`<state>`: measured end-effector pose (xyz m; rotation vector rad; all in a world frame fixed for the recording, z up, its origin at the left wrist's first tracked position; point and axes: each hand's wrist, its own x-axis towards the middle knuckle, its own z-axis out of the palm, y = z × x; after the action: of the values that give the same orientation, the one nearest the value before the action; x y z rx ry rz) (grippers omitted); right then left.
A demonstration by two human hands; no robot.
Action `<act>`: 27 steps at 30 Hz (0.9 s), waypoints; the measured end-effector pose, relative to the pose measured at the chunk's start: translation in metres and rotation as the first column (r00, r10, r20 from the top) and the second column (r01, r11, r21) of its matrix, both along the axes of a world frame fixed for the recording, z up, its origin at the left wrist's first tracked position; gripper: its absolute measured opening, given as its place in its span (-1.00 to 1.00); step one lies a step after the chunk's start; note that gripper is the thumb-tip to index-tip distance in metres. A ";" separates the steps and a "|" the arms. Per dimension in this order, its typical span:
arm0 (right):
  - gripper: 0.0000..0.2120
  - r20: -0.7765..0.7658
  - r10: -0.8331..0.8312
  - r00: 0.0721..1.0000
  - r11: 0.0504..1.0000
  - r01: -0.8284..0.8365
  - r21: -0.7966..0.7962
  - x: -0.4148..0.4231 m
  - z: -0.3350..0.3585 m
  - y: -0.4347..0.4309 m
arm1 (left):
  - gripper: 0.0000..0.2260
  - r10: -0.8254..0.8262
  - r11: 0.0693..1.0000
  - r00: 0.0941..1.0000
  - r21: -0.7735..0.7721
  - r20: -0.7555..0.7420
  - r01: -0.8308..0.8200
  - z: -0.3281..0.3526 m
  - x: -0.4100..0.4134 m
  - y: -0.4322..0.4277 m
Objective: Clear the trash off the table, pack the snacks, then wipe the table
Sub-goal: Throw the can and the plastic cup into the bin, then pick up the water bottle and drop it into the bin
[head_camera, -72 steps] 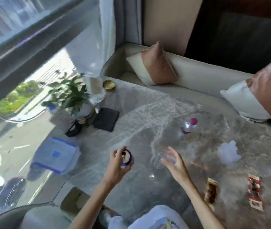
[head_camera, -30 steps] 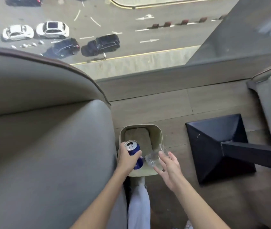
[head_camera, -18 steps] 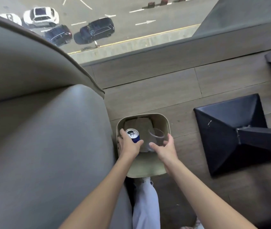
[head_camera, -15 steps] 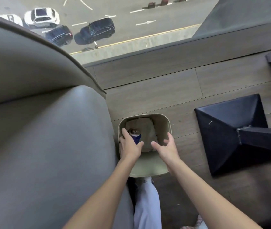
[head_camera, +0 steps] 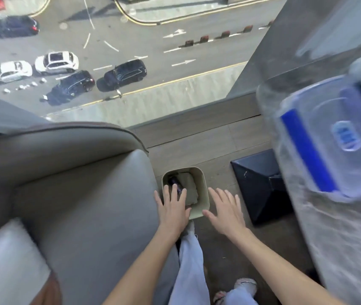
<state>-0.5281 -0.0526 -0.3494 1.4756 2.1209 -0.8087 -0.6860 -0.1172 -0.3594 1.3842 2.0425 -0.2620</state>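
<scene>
Can [head_camera: 175, 186] now below bin [head_camera: 203, 193] rim

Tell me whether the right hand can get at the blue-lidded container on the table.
Probably yes: the right hand is open and empty, the container sits at the table edge, and nothing lies between them.

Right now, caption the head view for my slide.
Left hand and right hand open by the bin, can inside; box on the table at right.
</scene>
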 end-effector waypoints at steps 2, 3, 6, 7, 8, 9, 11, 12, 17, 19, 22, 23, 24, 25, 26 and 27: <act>-0.30 -0.061 -0.059 0.996 0.998 0.057 -0.035 0.010 0.046 -0.013 | -0.42 -0.002 1.000 1.000 -0.006 -0.016 0.002 0.049 0.011 -0.010; -0.30 -0.098 -0.084 0.992 0.996 0.080 -0.046 0.017 0.070 -0.020 | -0.42 -0.002 1.000 1.000 -0.011 -0.018 0.002 0.075 0.019 -0.014; -0.33 -0.230 -0.165 0.959 0.986 0.159 -0.043 0.043 0.137 -0.043 | -0.43 -0.017 1.000 1.000 -0.008 -0.016 0.017 0.145 0.051 -0.024; -0.34 -0.279 -0.203 0.939 0.979 0.201 -0.036 0.055 0.156 -0.050 | -0.44 -0.022 1.000 1.000 0.002 -0.017 0.022 0.166 0.063 -0.026; -0.36 -0.319 -0.240 0.917 0.969 0.245 -0.026 0.069 0.173 -0.057 | -0.45 -0.031 0.999 0.999 0.015 -0.021 0.032 0.186 0.077 -0.028; -0.37 -0.348 -0.267 0.899 0.960 0.281 -0.010 0.086 0.189 -0.063 | -0.45 -0.050 0.998 0.998 0.027 -0.026 0.051 0.205 0.093 -0.029; -0.42 -0.381 -0.310 0.871 0.938 0.346 0.027 0.127 0.217 -0.078 | -0.46 -0.110 0.993 0.993 0.041 -0.037 0.112 0.238 0.130 -0.033; -0.44 -0.395 -0.345 0.851 0.919 0.392 0.040 0.152 0.230 -0.086 | -0.46 -0.148 0.987 0.988 0.049 -0.039 0.150 0.252 0.151 -0.035; -0.50 -0.404 -0.564 0.721 0.721 0.668 0.184 0.312 0.282 -0.140 | -0.47 -0.395 0.913 0.918 0.102 -0.023 0.395 0.309 0.271 -0.034; -0.52 -0.421 -0.641 0.642 0.609 0.759 0.230 0.374 0.297 -0.168 | -0.47 -0.498 0.854 0.867 0.154 -0.040 0.497 0.322 0.319 -0.034; -0.52 -0.409 -0.760 0.505 0.432 0.863 0.263 0.450 0.319 -0.217 | -0.50 -0.646 0.741 0.762 0.206 -0.043 0.639 0.335 0.394 -0.037; -0.52 -0.403 -0.793 0.456 0.371 0.887 0.275 0.471 0.326 -0.233 | -0.51 -0.697 0.693 0.717 0.224 -0.036 0.685 0.338 0.420 -0.039; -0.52 -0.409 -0.817 0.406 0.312 0.909 0.277 0.488 0.331 -0.247 | -0.51 -0.741 0.645 0.670 0.243 -0.029 0.724 0.342 0.444 -0.040; -0.52 -0.423 -0.833 0.357 0.259 0.927 0.271 0.501 0.336 -0.260 | -0.51 -0.778 0.601 0.628 0.260 -0.025 0.756 0.345 0.464 -0.042; -0.52 -0.438 -0.844 0.311 0.212 0.942 0.261 0.510 0.340 -0.272 | -0.51 -0.808 0.559 0.588 0.277 -0.026 0.781 0.348 0.483 -0.043; -0.52 -0.449 -0.854 0.263 0.165 0.955 0.245 0.517 0.344 -0.284 | -0.51 -0.834 0.521 0.551 0.291 -0.030 0.803 0.350 0.499 -0.044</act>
<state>-0.0112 -0.3367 -0.0051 3.2452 1.3001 -0.8015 -0.1870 -0.1611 -0.0092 2.4374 1.1827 -0.2866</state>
